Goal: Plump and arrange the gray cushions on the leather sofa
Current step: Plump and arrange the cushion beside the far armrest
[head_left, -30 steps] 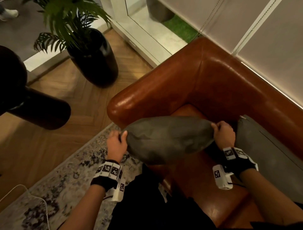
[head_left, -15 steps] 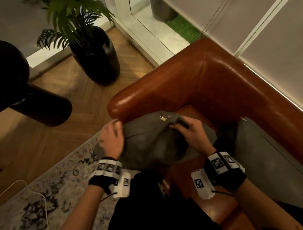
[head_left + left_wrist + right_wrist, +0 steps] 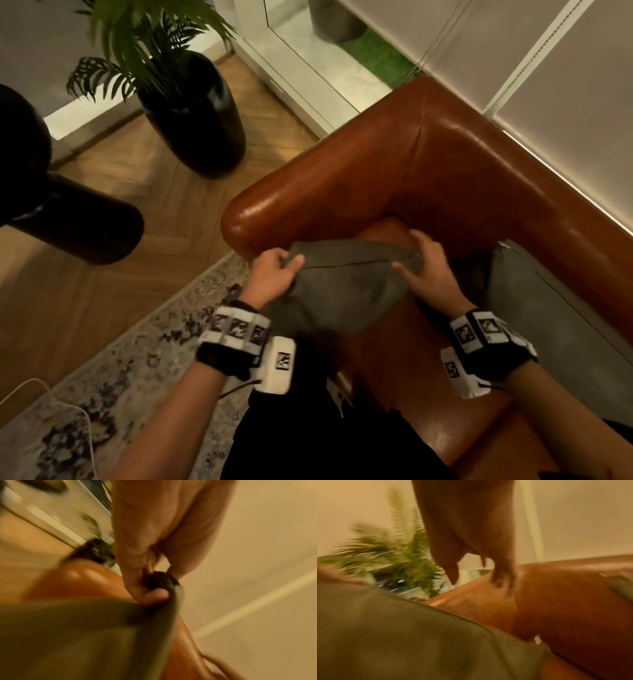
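Observation:
A gray cushion (image 3: 342,291) hangs over the front left corner of the brown leather sofa (image 3: 445,164), its seam facing up. My left hand (image 3: 287,262) pinches its left corner; the left wrist view shows that hand (image 3: 154,589) bunching the cushion (image 3: 85,635) fabric. My right hand (image 3: 409,251) is spread at the cushion's right end, thumb on the fabric, fingers straight. In the blurred right wrist view the right hand (image 3: 479,574) is spread above the cushion (image 3: 402,628) and curls round nothing. A second gray cushion (image 3: 548,325) leans against the sofa back on the right.
A palm in a tall black pot (image 3: 195,120) stands on the wood floor left of the sofa arm (image 3: 308,192). A black rounded object (image 3: 68,222) is at far left. A patterned rug (image 3: 120,377) with a white cable (image 3: 68,411) lies below. Blinds (image 3: 548,68) hang behind the sofa.
The cushion has been turned so its seam faces up. My right hand let go of the end, crossed the top, and is now spread at the right end. My left hand re-gripped the left corner.

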`<action>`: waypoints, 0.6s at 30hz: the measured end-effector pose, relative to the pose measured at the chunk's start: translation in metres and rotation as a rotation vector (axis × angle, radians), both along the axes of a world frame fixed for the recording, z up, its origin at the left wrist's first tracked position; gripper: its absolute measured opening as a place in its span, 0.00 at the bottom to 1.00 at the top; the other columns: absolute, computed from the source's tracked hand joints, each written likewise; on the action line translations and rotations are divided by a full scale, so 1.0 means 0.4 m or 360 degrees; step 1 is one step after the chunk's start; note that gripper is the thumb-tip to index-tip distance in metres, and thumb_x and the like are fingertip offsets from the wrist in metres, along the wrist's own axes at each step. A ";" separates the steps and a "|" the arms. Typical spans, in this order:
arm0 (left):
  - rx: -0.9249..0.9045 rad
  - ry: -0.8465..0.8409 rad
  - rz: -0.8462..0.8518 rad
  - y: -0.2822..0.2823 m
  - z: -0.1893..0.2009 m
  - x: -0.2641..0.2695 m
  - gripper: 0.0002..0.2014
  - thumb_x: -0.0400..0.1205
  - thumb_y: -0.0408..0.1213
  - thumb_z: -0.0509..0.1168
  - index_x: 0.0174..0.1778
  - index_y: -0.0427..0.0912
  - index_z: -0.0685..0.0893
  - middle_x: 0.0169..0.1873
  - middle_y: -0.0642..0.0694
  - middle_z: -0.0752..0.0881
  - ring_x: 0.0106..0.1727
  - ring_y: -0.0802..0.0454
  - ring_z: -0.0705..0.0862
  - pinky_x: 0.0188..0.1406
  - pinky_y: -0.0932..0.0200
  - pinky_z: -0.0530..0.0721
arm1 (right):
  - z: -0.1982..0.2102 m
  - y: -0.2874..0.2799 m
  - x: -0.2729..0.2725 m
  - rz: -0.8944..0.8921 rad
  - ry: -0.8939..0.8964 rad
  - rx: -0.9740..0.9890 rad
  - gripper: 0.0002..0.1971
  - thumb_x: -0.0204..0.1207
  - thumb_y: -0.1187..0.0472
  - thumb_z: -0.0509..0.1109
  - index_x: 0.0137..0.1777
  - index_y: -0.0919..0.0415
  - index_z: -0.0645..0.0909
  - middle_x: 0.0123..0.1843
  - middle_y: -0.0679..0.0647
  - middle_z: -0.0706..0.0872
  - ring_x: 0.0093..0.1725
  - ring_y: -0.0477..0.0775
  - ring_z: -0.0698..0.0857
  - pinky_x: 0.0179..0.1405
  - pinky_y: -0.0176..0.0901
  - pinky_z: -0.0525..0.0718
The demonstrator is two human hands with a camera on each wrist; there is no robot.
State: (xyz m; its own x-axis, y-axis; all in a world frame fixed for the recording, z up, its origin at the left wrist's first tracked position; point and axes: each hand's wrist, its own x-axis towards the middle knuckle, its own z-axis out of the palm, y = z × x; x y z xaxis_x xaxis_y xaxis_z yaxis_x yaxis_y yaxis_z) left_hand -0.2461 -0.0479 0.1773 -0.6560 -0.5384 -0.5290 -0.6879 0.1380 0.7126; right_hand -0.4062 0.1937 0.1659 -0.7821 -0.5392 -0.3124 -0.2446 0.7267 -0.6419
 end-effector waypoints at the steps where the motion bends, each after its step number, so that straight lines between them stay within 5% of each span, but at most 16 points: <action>1: -0.0092 0.0024 -0.0039 0.053 0.015 -0.043 0.10 0.79 0.44 0.67 0.40 0.40 0.82 0.33 0.43 0.84 0.41 0.43 0.83 0.41 0.55 0.76 | 0.018 -0.021 0.043 0.0260 -0.0058 -0.0119 0.40 0.72 0.40 0.70 0.78 0.62 0.63 0.68 0.59 0.75 0.70 0.58 0.73 0.70 0.35 0.68; 2: -0.0144 0.0082 -0.0028 0.106 0.036 -0.087 0.09 0.79 0.43 0.66 0.39 0.41 0.80 0.31 0.46 0.81 0.39 0.46 0.81 0.37 0.58 0.72 | 0.028 -0.041 0.084 0.0458 -0.0123 -0.0201 0.45 0.68 0.32 0.67 0.77 0.62 0.64 0.65 0.54 0.75 0.67 0.53 0.74 0.67 0.27 0.67; 4: -0.0160 0.0201 0.0011 0.179 0.054 -0.152 0.09 0.80 0.42 0.65 0.40 0.41 0.76 0.30 0.49 0.78 0.35 0.50 0.78 0.30 0.62 0.67 | 0.029 -0.074 0.143 0.0554 -0.0143 -0.0186 0.50 0.65 0.32 0.70 0.79 0.64 0.60 0.66 0.52 0.71 0.68 0.49 0.70 0.68 0.32 0.66; 6: -0.0072 0.0204 -0.0041 0.226 0.055 -0.184 0.09 0.82 0.45 0.63 0.45 0.42 0.76 0.38 0.45 0.82 0.36 0.53 0.78 0.31 0.63 0.70 | 0.008 -0.083 0.150 0.0241 0.0007 -0.0113 0.37 0.71 0.48 0.73 0.75 0.66 0.66 0.65 0.58 0.76 0.67 0.55 0.74 0.64 0.46 0.72; 8: -0.0017 0.0233 -0.0243 0.253 0.035 -0.181 0.13 0.84 0.46 0.59 0.55 0.41 0.79 0.49 0.42 0.86 0.46 0.52 0.82 0.44 0.59 0.76 | -0.019 -0.074 0.114 -0.0119 0.0197 0.0011 0.18 0.78 0.54 0.67 0.61 0.68 0.77 0.56 0.67 0.85 0.58 0.67 0.83 0.54 0.53 0.77; 9: -0.0028 0.0308 -0.0323 0.258 0.023 -0.162 0.14 0.85 0.45 0.57 0.60 0.42 0.80 0.55 0.43 0.86 0.55 0.50 0.82 0.54 0.57 0.77 | -0.032 -0.066 0.087 -0.0270 0.0202 0.0067 0.16 0.81 0.54 0.63 0.56 0.68 0.78 0.53 0.70 0.86 0.55 0.71 0.84 0.53 0.55 0.78; 11: -0.0201 0.0463 -0.0322 0.241 -0.013 -0.099 0.15 0.85 0.43 0.58 0.63 0.41 0.81 0.60 0.43 0.84 0.63 0.48 0.79 0.65 0.60 0.71 | -0.053 -0.042 0.026 -0.0570 0.0168 0.0113 0.18 0.83 0.53 0.60 0.52 0.71 0.77 0.52 0.74 0.85 0.55 0.74 0.83 0.54 0.58 0.78; 14: -0.0483 0.0343 0.0096 0.172 -0.107 0.032 0.16 0.81 0.43 0.57 0.56 0.37 0.82 0.54 0.38 0.83 0.59 0.42 0.78 0.64 0.53 0.72 | -0.070 0.001 -0.065 -0.0900 0.0079 0.0183 0.20 0.83 0.54 0.59 0.56 0.76 0.76 0.58 0.77 0.81 0.59 0.76 0.80 0.56 0.59 0.77; 16: -0.0401 0.0097 0.0206 0.137 -0.160 0.101 0.12 0.82 0.39 0.58 0.53 0.34 0.80 0.52 0.35 0.80 0.55 0.39 0.77 0.62 0.45 0.75 | -0.080 0.019 -0.102 -0.0969 -0.0018 0.0241 0.21 0.84 0.54 0.58 0.59 0.77 0.74 0.61 0.77 0.79 0.61 0.76 0.79 0.56 0.59 0.77; 18: -0.0260 0.0000 0.0016 0.135 -0.189 0.125 0.08 0.83 0.36 0.61 0.51 0.34 0.80 0.50 0.35 0.80 0.53 0.41 0.79 0.58 0.47 0.78 | -0.086 0.020 -0.115 -0.0978 -0.0068 0.0259 0.22 0.84 0.54 0.57 0.60 0.77 0.73 0.63 0.76 0.78 0.61 0.75 0.78 0.56 0.60 0.77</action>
State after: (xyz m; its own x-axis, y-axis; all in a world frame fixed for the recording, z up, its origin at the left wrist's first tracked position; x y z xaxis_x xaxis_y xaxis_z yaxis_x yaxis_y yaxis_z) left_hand -0.1960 0.0061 0.1017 -0.6504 -0.6236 -0.4338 -0.6896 0.2451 0.6815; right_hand -0.4521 0.2018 0.1313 -0.9186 0.0611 -0.3905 0.2715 0.8154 -0.5112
